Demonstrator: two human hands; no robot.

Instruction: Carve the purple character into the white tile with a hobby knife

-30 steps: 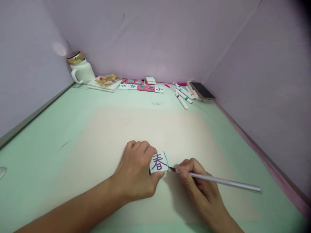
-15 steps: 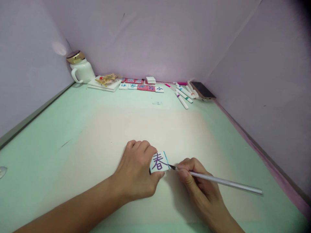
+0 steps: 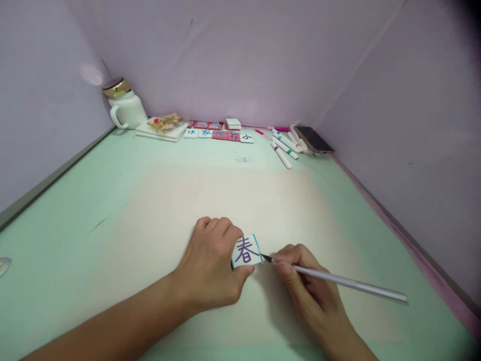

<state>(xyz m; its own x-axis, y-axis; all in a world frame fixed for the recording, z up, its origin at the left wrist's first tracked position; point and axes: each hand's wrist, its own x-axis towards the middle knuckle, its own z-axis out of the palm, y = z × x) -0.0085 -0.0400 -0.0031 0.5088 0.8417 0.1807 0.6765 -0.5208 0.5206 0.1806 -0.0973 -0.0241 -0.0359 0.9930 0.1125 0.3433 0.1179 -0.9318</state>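
Note:
A small white tile [image 3: 246,251] bears a purple character and has blue lines along its edges. My left hand [image 3: 216,265] grips it from the left, with thumb below and fingers above. On the right, my right hand [image 3: 310,288] is closed around a slim silver brush [image 3: 349,282], whose dark pointed tip meets the tile's right edge. The brush handle points out to the right. Beneath both hands lies a pale sheet [image 3: 225,195] on the light green table [image 3: 67,225].
At the back stand a white mug [image 3: 128,110] with a gold lid, white slabs [image 3: 160,133] under a plastic packet [image 3: 169,122], rows of red and white tiles [image 3: 220,135], several markers [image 3: 281,154] and a phone [image 3: 313,139]. Pale walls enclose the table.

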